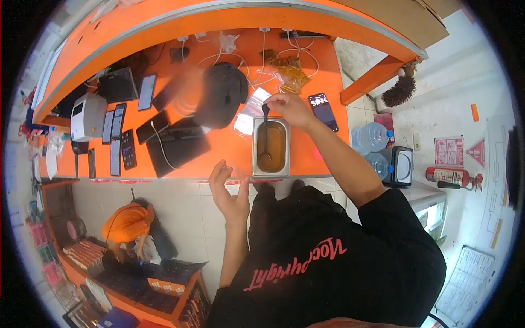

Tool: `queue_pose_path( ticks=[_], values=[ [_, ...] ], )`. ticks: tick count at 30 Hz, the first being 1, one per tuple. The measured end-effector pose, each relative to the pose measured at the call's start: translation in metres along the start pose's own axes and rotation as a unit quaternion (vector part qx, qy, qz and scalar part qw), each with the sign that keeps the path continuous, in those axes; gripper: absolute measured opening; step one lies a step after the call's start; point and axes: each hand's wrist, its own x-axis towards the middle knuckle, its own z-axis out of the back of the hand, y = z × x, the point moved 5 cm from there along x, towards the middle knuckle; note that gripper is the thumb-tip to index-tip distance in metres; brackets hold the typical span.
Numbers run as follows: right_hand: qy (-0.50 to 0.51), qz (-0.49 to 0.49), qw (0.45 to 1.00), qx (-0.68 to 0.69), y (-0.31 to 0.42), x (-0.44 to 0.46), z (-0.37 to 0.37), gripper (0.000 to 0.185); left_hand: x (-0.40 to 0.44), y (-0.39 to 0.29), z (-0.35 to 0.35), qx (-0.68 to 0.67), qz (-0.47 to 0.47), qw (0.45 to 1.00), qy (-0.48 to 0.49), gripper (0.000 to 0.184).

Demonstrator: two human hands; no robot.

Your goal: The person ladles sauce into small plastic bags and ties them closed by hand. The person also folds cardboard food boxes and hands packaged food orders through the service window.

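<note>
My right hand is closed around the upper end of a black ladle. The ladle's bowl rests in brown liquid inside a rectangular metal pan at the table's front edge. Left of the pan, my left hand is raised with thumb and fingers curved apart. Between them shows a faint see-through film that looks like a clear plastic bag; its outline is hard to make out. Behind the pan lie flat clear plastic bags, close to my right hand.
A phone lies right of the pan. Left are a black tablet, several phones and a white device. Cables and a bag of brown stuff lie at the back. Water bottles stand right. A person in orange crouches behind left.
</note>
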Motion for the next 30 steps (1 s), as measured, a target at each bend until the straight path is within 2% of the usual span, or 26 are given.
queue_pose_path(
  ticks=[3,5,7,8,13,15,18,19,21,23,25,26,29,30],
  values=[
    [0.009,0.034,0.999,0.009,-0.001,-0.005,-0.007,0.029,-0.013,-0.001,-0.001,-0.021,0.032,0.999,-0.017,0.049],
    [0.015,0.046,0.999,0.022,0.008,-0.017,-0.009,0.025,-0.024,0.000,-0.005,-0.113,0.101,0.987,-0.057,0.059],
    [0.089,0.046,0.995,-0.012,0.017,-0.036,-0.018,0.021,-0.035,0.000,-0.010,-0.121,0.102,0.984,-0.085,0.063],
    [0.097,0.079,0.992,-0.019,0.022,-0.046,-0.018,0.019,-0.042,0.000,-0.013,-0.130,0.107,0.980,-0.110,0.067],
    [0.168,0.086,0.982,-0.027,0.005,-0.064,-0.006,0.016,-0.074,-0.021,-0.036,-0.092,0.119,0.973,-0.173,0.066],
    [0.148,0.115,0.976,0.114,0.001,-0.064,0.002,0.017,-0.086,-0.027,-0.044,-0.121,0.146,0.957,-0.222,0.063],
    [0.213,0.097,0.970,0.069,-0.011,-0.061,0.000,0.020,-0.099,-0.038,-0.056,-0.142,0.181,0.945,-0.232,0.061],
    [0.215,0.092,0.970,0.074,-0.011,-0.070,-0.001,0.020,-0.105,-0.044,-0.057,-0.137,0.186,0.945,-0.230,0.061],
    [0.175,0.132,0.975,-0.030,0.003,-0.072,0.003,0.024,-0.100,-0.045,-0.063,-0.141,0.211,0.943,-0.216,0.059],
    [0.173,0.107,0.979,-0.031,0.012,-0.075,0.006,0.021,-0.097,-0.038,-0.062,-0.144,0.210,0.946,-0.202,0.058],
    [0.133,0.108,0.983,0.066,0.020,-0.071,0.014,0.020,-0.093,-0.029,-0.062,-0.186,0.223,0.941,-0.176,0.057],
    [0.096,0.115,0.988,0.043,0.024,-0.070,0.021,0.019,-0.091,-0.024,-0.060,-0.190,0.214,0.945,-0.161,0.056],
    [0.088,0.129,0.988,-0.010,0.037,-0.068,0.031,0.019,-0.088,-0.010,-0.055,-0.181,0.225,0.947,-0.140,0.057],
    [0.077,0.158,0.984,-0.022,0.039,-0.066,0.031,0.020,-0.086,-0.007,-0.054,-0.183,0.217,0.948,-0.141,0.064]
  ],
)
